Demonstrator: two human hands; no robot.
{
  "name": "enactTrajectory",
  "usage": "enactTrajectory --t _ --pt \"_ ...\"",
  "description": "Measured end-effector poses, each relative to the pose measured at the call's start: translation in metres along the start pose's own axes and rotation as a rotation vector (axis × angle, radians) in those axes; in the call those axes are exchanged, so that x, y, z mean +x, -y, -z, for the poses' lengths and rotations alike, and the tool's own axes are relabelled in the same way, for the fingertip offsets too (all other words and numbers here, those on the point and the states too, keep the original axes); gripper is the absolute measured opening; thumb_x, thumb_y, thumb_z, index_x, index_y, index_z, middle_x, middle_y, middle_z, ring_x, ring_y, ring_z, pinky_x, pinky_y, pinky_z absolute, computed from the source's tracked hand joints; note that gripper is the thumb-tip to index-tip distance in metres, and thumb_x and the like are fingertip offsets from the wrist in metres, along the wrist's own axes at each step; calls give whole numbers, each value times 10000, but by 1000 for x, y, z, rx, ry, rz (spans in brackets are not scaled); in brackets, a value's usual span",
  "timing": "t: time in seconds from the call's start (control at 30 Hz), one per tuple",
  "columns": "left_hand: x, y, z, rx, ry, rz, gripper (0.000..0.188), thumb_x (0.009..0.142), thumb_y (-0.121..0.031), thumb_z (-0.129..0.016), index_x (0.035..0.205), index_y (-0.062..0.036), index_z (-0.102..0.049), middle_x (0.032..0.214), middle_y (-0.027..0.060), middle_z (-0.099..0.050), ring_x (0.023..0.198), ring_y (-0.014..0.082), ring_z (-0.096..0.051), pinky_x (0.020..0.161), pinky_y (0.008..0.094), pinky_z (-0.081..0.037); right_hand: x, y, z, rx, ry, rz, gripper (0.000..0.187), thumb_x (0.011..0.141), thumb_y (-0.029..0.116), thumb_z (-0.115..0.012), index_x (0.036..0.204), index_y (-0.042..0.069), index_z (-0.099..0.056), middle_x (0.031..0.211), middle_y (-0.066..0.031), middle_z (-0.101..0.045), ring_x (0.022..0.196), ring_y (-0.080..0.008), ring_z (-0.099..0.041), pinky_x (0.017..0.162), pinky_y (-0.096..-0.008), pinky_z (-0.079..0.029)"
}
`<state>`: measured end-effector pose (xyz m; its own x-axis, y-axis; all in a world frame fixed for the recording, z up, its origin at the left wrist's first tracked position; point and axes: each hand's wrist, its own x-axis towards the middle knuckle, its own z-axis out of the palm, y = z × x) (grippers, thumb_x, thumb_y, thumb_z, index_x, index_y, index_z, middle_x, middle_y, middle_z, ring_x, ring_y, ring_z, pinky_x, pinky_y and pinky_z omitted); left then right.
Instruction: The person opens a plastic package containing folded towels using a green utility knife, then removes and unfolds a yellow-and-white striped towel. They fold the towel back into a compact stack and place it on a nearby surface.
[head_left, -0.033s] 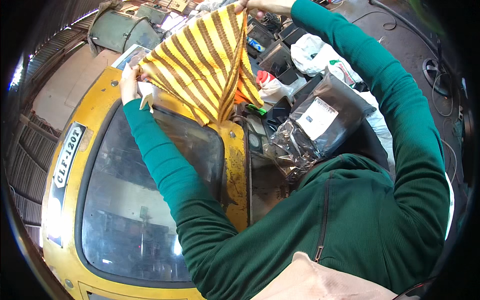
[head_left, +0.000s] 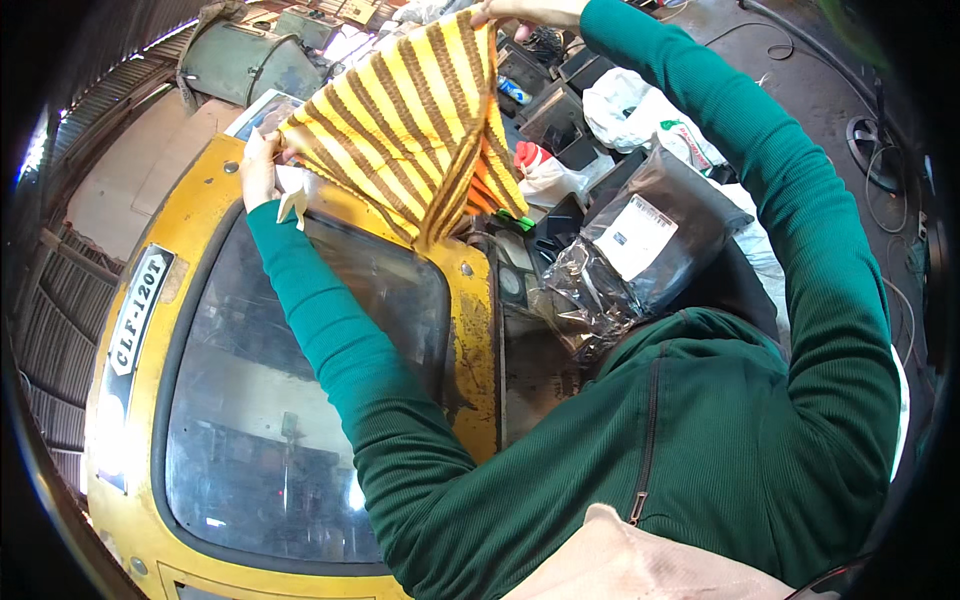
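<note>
A yellow-and-brown striped cloth (head_left: pixel 395 125) hangs stretched between my two raised hands, a folded lower corner drooping toward the yellow machine. My left hand (head_left: pixel 262 168) pinches its left corner above the machine's top edge. At the top of the view, my right hand (head_left: pixel 525 12) grips the opposite upper corner, its fingers partly cut off by the frame and the cloth. A pale scrap (head_left: pixel 293 192) dangles just below my left hand; I cannot make out what it is. Orange fabric (head_left: pixel 483 193) shows behind the cloth's right edge.
The yellow machine (head_left: pixel 468 340) with a dark window (head_left: pixel 290 390) stands at the left. Beside it lie a grey plastic-wrapped package (head_left: pixel 690 215), a white bag (head_left: pixel 615 105), dark bins (head_left: pixel 560 120) and a red-topped white bag (head_left: pixel 545 175). Cables (head_left: pixel 785 45) cross the floor at far right.
The cloth's drooping lower corner has shifted slightly left. Both hands keep their hold in nearly the same place.
</note>
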<state>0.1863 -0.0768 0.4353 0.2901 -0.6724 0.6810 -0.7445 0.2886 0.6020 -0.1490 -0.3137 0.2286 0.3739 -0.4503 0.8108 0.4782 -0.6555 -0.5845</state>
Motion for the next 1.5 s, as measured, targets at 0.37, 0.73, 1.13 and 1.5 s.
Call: enactTrajectory --t 0.37,0.73,1.13,1.5 --pt "-23 19 -34 -114 140 -4 186 834 -104 -656 974 5 -601 940 92 -642 792 160 -630 712 248 -542 10 -112 -24 -368 -535 38 303 788 279 -723 871 55 -538 738 -79 -587 681 -159 -572 604 -305 -484" --pt "-31 97 -50 -246 96 90 137 816 -76 -644 913 14 -609 869 78 -619 756 172 -628 710 259 -528 -23 -112 3 17 -229 -255 80 822 94 -614 849 32 -572 683 -24 -558 554 -90 -517 499 -245 -444" --pt "-19 81 -5 -84 -146 -83 485 820 -44 -637 1264 61 -472 795 64 -609 654 127 -578 585 276 -497 -64 26 -58 372 122 -356 138 890 145 -595 1001 96 -529 817 -21 -576 674 -112 -605 631 -313 -564" --pt "59 24 -167 296 -319 -867 278 856 -204 -574 1035 0 -633 862 97 -654 732 212 -625 675 356 -512 -174 118 -93 635 174 -486 352 904 263 -560 1171 47 -486 1151 -104 -573 1044 -205 -589 747 -341 -560"
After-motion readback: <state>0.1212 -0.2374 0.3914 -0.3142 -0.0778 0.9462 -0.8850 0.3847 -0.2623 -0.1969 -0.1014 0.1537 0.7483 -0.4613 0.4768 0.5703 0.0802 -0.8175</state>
